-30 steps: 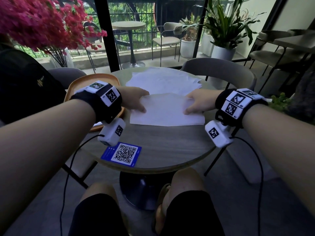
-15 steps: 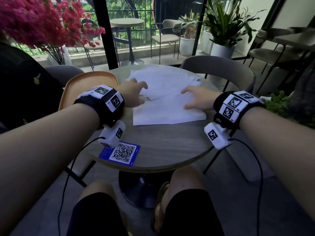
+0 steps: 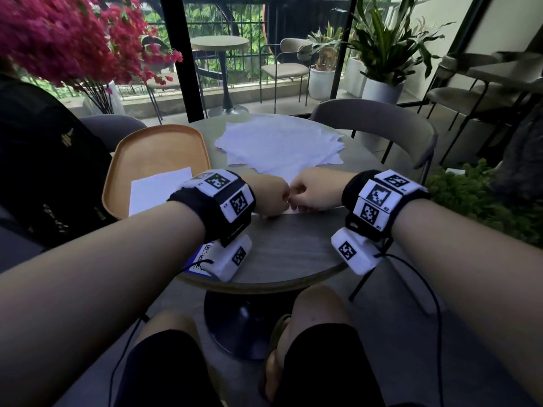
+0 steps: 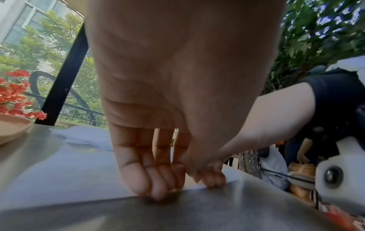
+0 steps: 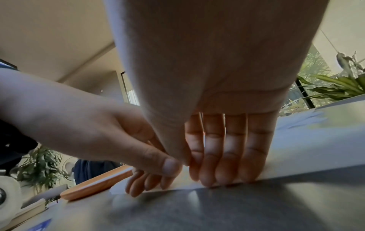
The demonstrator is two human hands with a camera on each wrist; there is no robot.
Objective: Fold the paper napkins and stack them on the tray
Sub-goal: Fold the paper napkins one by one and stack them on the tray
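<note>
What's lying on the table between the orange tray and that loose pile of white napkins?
Nothing: in the head view a bare strip of grey table separates the orange tray from the napkin pile.

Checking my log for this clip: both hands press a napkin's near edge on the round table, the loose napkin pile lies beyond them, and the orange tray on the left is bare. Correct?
Not quite: the orange tray is not bare. The head view shows a white napkin already lying in it. The rest holds: left hand and right hand press a napkin's near edge on the round table, with the loose napkin pile beyond.
</note>
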